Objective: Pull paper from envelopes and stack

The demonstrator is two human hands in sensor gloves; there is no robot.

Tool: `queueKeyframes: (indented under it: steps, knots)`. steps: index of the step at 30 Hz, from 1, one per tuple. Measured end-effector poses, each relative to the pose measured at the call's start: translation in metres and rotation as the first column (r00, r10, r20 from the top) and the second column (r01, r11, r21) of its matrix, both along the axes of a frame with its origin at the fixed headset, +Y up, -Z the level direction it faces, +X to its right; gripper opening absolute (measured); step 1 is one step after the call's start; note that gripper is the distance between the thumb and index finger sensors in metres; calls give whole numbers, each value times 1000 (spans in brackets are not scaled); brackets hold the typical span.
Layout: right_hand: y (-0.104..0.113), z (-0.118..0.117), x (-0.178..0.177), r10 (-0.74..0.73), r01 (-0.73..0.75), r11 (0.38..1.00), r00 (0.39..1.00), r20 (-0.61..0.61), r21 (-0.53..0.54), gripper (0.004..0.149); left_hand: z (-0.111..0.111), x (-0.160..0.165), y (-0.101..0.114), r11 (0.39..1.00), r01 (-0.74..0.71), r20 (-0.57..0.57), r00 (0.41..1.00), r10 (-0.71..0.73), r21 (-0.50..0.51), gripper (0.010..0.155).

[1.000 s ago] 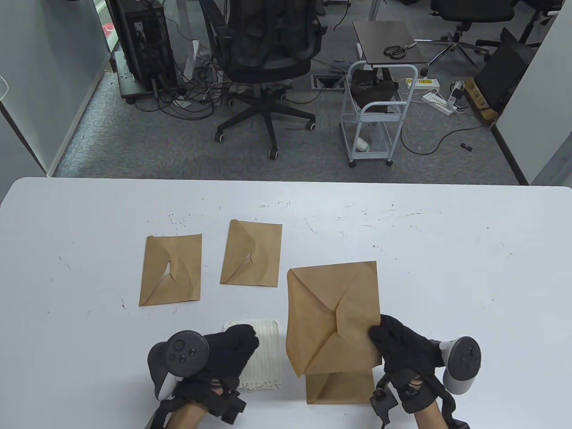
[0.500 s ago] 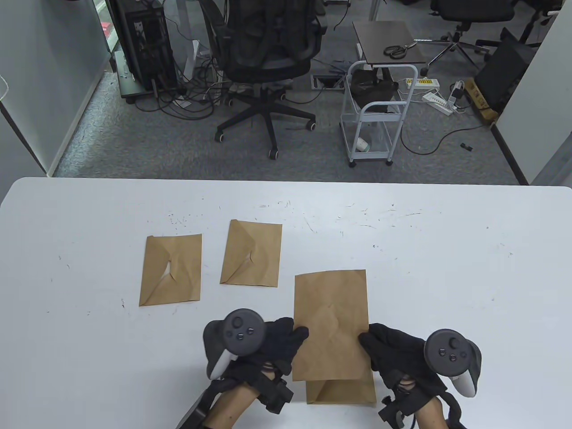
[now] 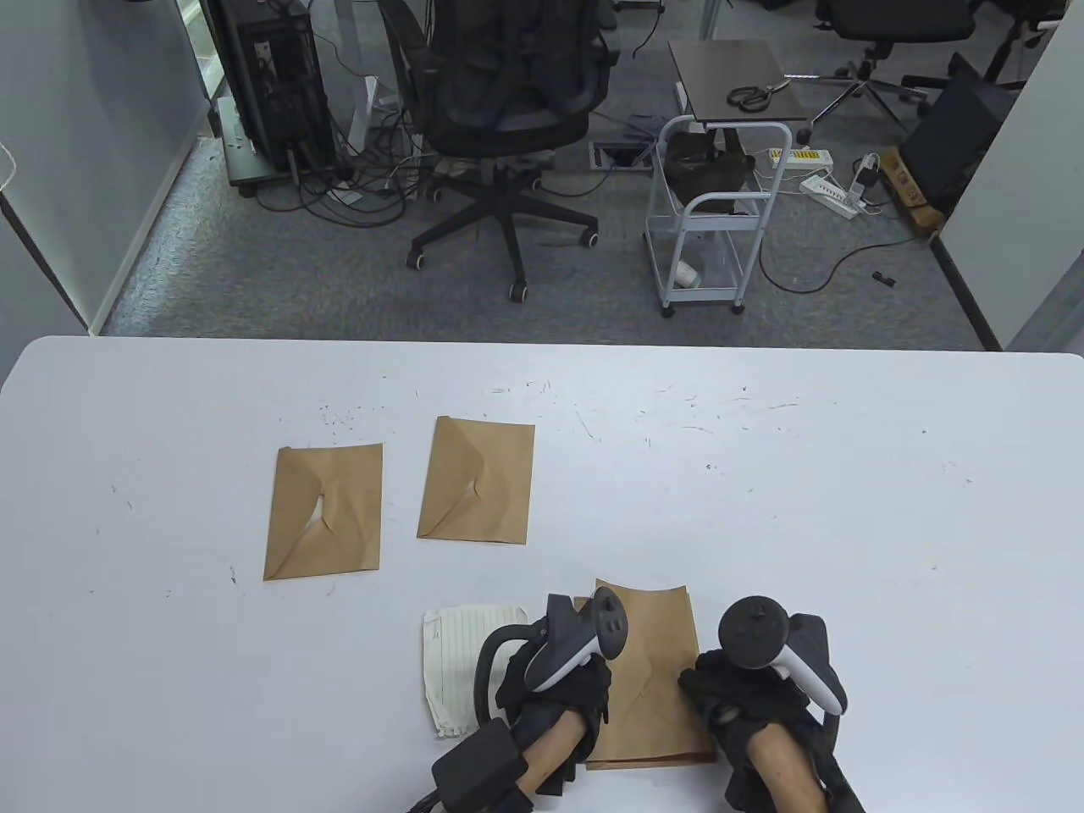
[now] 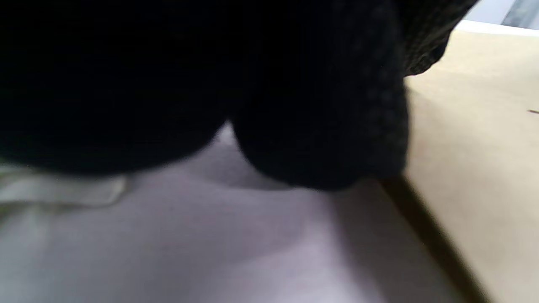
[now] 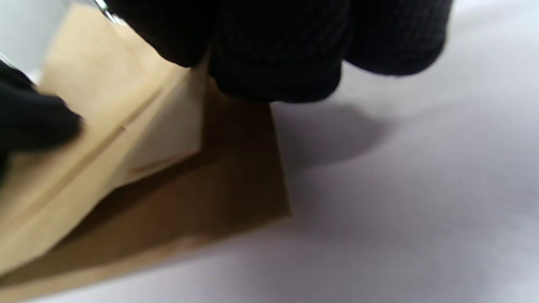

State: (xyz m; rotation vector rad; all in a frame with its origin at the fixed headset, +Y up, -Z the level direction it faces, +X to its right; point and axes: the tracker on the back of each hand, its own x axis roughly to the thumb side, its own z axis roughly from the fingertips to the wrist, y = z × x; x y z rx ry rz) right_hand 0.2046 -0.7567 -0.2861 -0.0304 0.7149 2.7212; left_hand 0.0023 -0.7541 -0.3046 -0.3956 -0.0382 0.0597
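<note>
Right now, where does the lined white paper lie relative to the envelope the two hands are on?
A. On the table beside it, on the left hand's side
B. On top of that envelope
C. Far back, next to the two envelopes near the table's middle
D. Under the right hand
A: the lined white paper lies flat on the table just left of the envelope, beside the left hand; the right hand is on the envelope's other edge.

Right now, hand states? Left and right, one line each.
Left hand: on the left edge of the top envelope; grip cannot be told.
Right hand: grips that envelope's right edge.
</note>
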Motion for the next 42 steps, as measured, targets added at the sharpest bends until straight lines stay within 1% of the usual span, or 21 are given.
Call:
queueKeyframes:
  steps: [1,2,4,6,8,12,15,18,20,21,22,23,24,25,27,28,30,33,35,37,42]
  knots:
    - [0,0,-3,42,-42,999,999,2,-11,38,0,3,0,1000,26,3,1000,-26,-13,49]
    - [0,0,-7,65,-65,998,998,9,20,38,0,6,0,997,77,1,997,-77,-7,49]
    - [2,3,-14,162,-163,986,987,19,32,38,0,13,0,987,156,26,987,-157,26,49]
    - [3,5,-23,303,-304,950,953,28,77,40,1,17,0,975,214,40,975,-217,55,50]
    - [7,7,-28,372,-375,921,927,47,108,43,1,18,0,973,225,33,973,-227,54,51]
    - [6,6,-29,339,-341,934,940,43,105,41,1,16,1,954,289,45,955,-293,75,56]
    - [5,6,-24,298,-301,949,954,39,99,40,5,11,9,959,255,50,963,-263,126,62]
    - [9,6,-14,229,-233,969,972,56,82,42,6,-5,38,961,187,11,981,-194,205,62]
    - [18,9,-7,151,-160,980,985,79,120,40,-2,-21,62,945,160,-67,987,-147,283,62]
    - [26,12,-1,101,-117,980,990,101,163,39,-11,-34,78,930,146,-123,986,-110,338,64]
    - [31,13,2,75,-97,975,990,118,198,39,-18,-43,88,915,138,-153,985,-85,379,68]
    - [37,14,7,40,-73,966,990,135,249,39,-34,-57,100,880,160,-221,973,-64,447,72]
    - [39,15,9,21,-59,963,989,144,264,38,-42,-63,104,863,179,-252,966,-62,473,77]
    - [40,16,11,1,-41,960,989,147,276,38,-59,-73,108,848,220,-287,954,-84,483,84]
    - [38,15,12,2,-40,962,990,141,269,38,-86,-83,105,856,291,-335,930,-150,427,91]
    - [36,14,11,10,-44,967,991,133,252,38,-100,-87,100,877,297,-344,924,-165,378,95]
    - [32,12,9,22,-50,971,992,123,232,38,-120,-89,85,911,286,-363,916,-169,298,101]
    - [28,10,8,22,-43,977,994,103,208,38,-146,-92,53,957,248,-358,916,-181,151,106]
    - [27,10,9,13,-33,979,995,101,202,38,-158,-92,33,967,242,-354,914,-198,82,108]
    - [27,9,10,3,-24,979,995,104,201,38,-166,-92,18,973,228,-351,915,-198,44,108]
    - [23,5,11,-33,17,985,995,90,174,39,-173,-92,-5,989,135,-389,910,-145,-53,110]
